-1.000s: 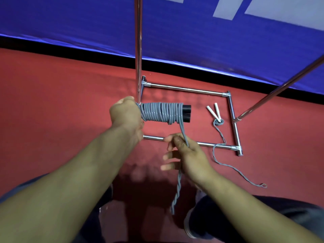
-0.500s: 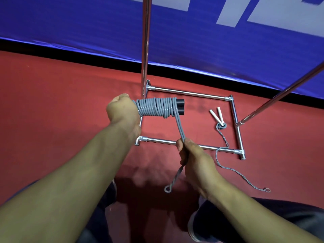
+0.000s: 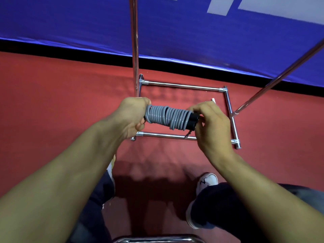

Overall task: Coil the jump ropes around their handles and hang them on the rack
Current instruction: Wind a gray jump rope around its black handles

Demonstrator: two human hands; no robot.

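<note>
Both hands hold the bundle. Left hand (image 3: 132,114) is fisted round the near-left end of the paired black handles (image 3: 192,121), fingers curled tight. Right hand (image 3: 209,123) sits at the other end, fingertips pinching at the last turns of the grey jump rope (image 3: 168,116) where it meets the handle tips; exactly what the fingers grip there (rope tail vs handle ends) is hidden behind the hand, cannot tell for sure.

Rope is wound in close side-by-side turns along nearly the whole handle length, w/ a few looser overlapping turns at the right end. A short dark bit hangs just below the right end, prob. the tail, too small to be sure.

Bundle is held in the air, above the chrome base frame of the rack (image 3: 180,86) on the red floor (image 3: 52,102). One rack upright rises just behind the left hand; a slanted bar runs off upper right. A small white tip (image 3: 213,99) shows behind the right hand, likely part of another rope; the rest is hidden.

Progress, judging from this: coiling of this rope looks basically done, tail needs tucking/securing. Hanging not yet done; nothing visible on the rack bars in view. Any 2nd rope still to coil + hang.
</note>
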